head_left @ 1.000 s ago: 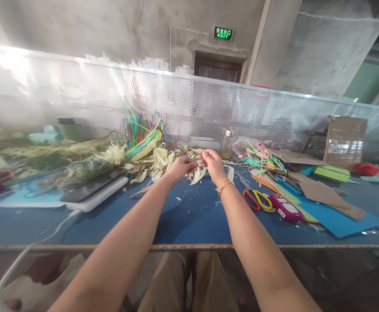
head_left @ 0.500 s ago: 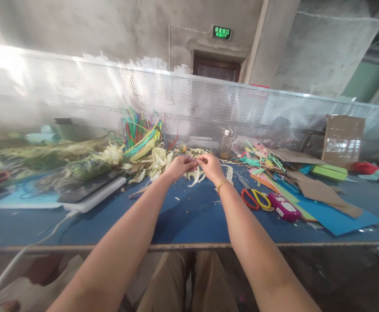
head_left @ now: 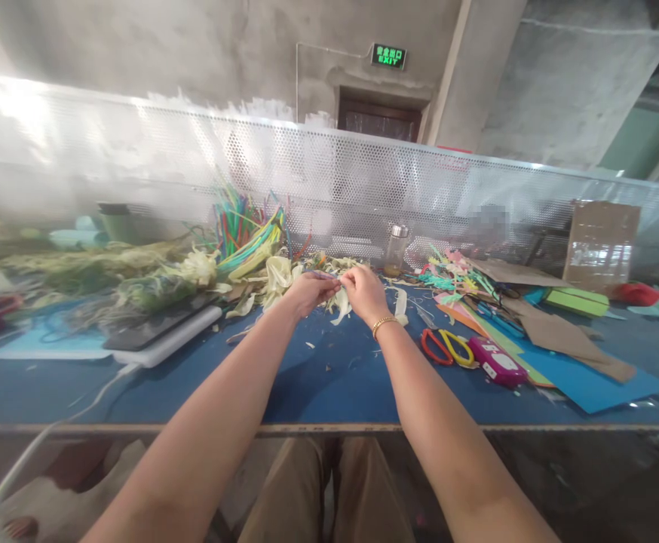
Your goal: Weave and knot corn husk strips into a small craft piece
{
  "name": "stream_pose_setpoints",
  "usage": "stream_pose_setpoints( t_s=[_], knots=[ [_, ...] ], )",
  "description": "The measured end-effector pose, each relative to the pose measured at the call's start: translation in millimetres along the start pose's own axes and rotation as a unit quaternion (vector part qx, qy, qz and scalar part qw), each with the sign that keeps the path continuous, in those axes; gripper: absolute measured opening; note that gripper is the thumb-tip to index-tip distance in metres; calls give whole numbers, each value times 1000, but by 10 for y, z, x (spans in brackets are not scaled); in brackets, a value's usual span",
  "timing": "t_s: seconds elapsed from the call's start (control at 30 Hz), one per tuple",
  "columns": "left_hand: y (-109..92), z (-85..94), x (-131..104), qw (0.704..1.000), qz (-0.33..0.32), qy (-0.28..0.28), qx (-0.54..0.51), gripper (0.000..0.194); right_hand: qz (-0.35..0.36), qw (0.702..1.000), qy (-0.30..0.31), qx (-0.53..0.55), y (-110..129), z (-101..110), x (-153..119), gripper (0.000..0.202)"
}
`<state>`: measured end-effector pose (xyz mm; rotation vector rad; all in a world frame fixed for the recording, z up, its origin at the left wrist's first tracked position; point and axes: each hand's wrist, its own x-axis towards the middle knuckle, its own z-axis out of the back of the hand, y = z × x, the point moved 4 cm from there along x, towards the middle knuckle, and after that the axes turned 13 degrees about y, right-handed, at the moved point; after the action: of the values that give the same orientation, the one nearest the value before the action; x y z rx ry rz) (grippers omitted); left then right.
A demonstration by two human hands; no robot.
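My left hand (head_left: 314,292) and my right hand (head_left: 364,292) meet over the middle of the blue table (head_left: 329,392), fingertips nearly touching. Both are closed in a pinch on something small that I cannot make out. Just behind and around them lie pale dried husks (head_left: 277,280) and loose strips. A bundle of coloured pipe cleaners (head_left: 242,230) rises behind my left hand. Right of my right hand lie scissors (head_left: 447,348) with one red and one yellow handle loop, beside a purple device (head_left: 498,361).
A glass bottle (head_left: 396,250) stands behind my hands, before a perforated metal screen (head_left: 295,166). To the right are coloured paper sheets (head_left: 583,377) and cardboard (head_left: 601,243). A dark tablet-like slab (head_left: 163,324), a white cabled device (head_left: 176,341) and husk piles lie left.
Both hands remain together, with a slight shift of the fingers and right wrist. The view has moved a little, so the objects sit slightly further right.
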<state>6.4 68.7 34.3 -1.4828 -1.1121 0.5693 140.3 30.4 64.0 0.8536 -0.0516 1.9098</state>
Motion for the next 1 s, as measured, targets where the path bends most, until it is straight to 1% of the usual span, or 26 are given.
stream_pose_setpoints(
  t_s=[0.1,0.23,0.3,0.37,0.47,0.63,0.77,0.83,0.93,1.0],
  knots=[
    [-16,40,11,1000,-15,-10,-9,29,15,999,16,29,-12,-21,14,16],
    [-40,81,23,1000,-21,-9,14,33,25,996,-1,91,-57,-21,27,15],
    [-51,90,23,999,-23,-6,28,33,34,993,-2,112,-63,-17,27,19],
    [-61,87,17,999,-24,1,44,33,42,993,8,109,-57,-17,24,20],
    [-83,73,2,997,-31,9,67,33,43,994,14,96,-52,-15,19,16],
    [-161,42,-41,990,-51,-10,128,33,31,995,3,95,-67,-25,21,10],
    [-229,-18,-78,981,-78,-6,175,31,20,995,0,100,-68,-43,24,8],
    [-256,-33,-88,972,-98,-14,211,29,17,994,-7,108,-64,-39,22,7],
    [-290,-36,-90,952,-146,-32,266,25,24,993,-16,118,-49,-28,20,6],
    [-301,-46,-85,942,-180,-26,282,25,28,992,-21,124,-39,-23,21,5]
  ],
)
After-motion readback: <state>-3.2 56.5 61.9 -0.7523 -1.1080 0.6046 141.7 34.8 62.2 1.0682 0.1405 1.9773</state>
